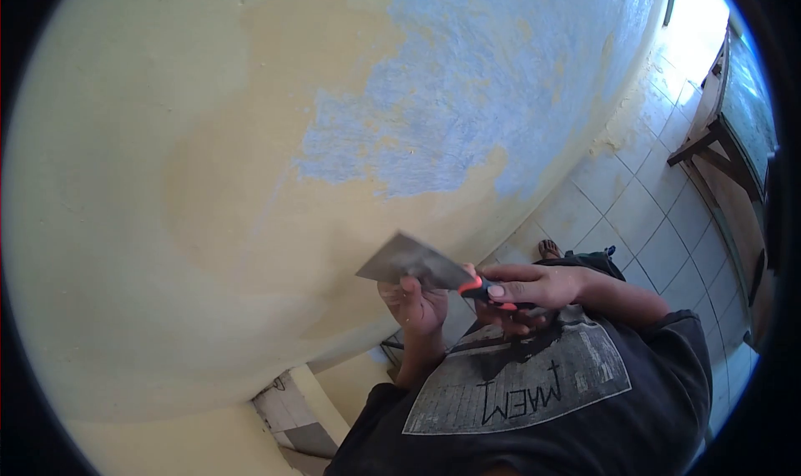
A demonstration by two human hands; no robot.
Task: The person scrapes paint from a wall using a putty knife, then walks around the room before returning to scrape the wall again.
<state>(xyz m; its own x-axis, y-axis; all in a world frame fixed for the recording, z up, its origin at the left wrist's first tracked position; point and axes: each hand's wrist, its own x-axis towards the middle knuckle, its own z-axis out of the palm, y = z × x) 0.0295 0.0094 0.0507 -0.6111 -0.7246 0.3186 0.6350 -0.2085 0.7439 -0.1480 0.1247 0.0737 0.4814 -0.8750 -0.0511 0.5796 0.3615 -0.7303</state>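
A wide scraper (415, 261) with a flat metal blade and a red and black handle is in front of my chest, its blade pointing left. My right hand (541, 289) is closed around the handle, with the thumb on top. At the blade's lower edge is my left hand (419, 311); its thumb presses against the metal, and its other fingers are partly hidden behind the blade. Beyond the hands, the wall (217, 217) has cream and tan areas and a rough blue patch (425, 134).
Light floor tiles (622, 192) run along the wall on the right, with a bare foot (548, 248) near its base. A wooden-framed table (730, 155) stands at the far right. At the lower left is a ledge or opening (292, 413) in the wall.
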